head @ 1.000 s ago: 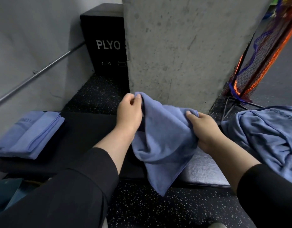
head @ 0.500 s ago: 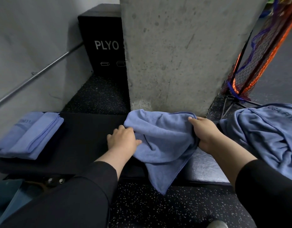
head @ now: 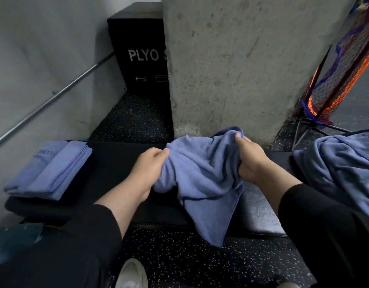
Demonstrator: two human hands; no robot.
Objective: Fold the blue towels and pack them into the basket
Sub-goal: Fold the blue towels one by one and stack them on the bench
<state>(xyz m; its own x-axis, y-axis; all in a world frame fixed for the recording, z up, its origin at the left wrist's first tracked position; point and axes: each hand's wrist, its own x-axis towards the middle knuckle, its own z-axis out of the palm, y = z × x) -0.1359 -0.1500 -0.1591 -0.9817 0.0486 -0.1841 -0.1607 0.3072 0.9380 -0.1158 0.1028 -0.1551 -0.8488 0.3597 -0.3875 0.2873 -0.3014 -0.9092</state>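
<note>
A crumpled blue towel (head: 202, 177) lies bunched on the black padded bench (head: 109, 161), one corner hanging over the front edge toward the floor. My left hand (head: 147, 169) grips the towel's left side, fingers curled into the cloth. My right hand (head: 250, 156) pinches the upper right edge and holds it slightly raised. A stack of folded blue towels (head: 48, 171) sits at the bench's left end. A loose heap of blue towels (head: 341, 163) lies at the right. No basket is in view.
A concrete pillar (head: 241, 59) rises right behind the bench. A black plyo box (head: 138, 48) stands at the back left beside a wall with a metal rail (head: 55, 96). An orange and blue net on a stand (head: 329, 86) leans at the right. My white shoe (head: 131, 275) shows on the speckled floor.
Both hands lowered the towel from the air onto the bench. My left hand let go of the top corner, rested flat, then gripped the towel's left side again.
</note>
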